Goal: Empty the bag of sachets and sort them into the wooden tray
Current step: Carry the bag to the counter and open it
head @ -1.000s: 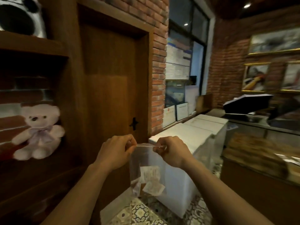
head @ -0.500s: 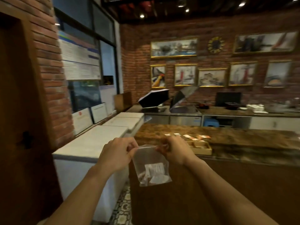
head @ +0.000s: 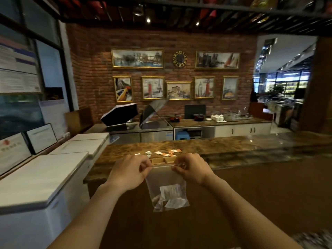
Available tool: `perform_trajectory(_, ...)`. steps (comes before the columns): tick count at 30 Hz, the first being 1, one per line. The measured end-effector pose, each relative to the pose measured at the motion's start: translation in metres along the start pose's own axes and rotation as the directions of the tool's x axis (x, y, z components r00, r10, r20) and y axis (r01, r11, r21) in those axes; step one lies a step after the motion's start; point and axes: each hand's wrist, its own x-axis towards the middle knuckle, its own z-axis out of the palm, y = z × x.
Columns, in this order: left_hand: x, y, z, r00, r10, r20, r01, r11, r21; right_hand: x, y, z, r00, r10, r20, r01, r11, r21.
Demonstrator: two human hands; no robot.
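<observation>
A clear plastic zip bag [head: 166, 184] hangs in front of me, with several white sachets [head: 171, 195] gathered at its bottom. My left hand [head: 128, 172] pinches the bag's top edge at the left and my right hand [head: 191, 168] pinches it at the right. Just behind my hands, the wooden tray [head: 159, 160] sits on the brown marbled counter [head: 224, 146], mostly hidden by my fingers. Several loose white and orange sachets [head: 164, 153] lie on the counter beyond the tray.
White chest freezers [head: 41, 177] stand along the left wall. The counter's dark wooden front [head: 251, 194] fills the lower right. Behind it runs a back counter [head: 215, 121] with pots, cups and an open umbrella [head: 154, 112] below a brick wall of framed pictures.
My view has swung right, from the wooden door and teddy bear to facing the counter. Both hands stay pinched on the bag's top, and the counter and tray have come closer.
</observation>
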Motion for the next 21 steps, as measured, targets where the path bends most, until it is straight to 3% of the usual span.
perform_trajectory(21,0.033,0.024,0.043,0.999,-0.035,0.014,0.035,0.999,0.002,0.018,0.064,0.001,1.000,-0.014,-0.009,0.014,0.999,0.043)
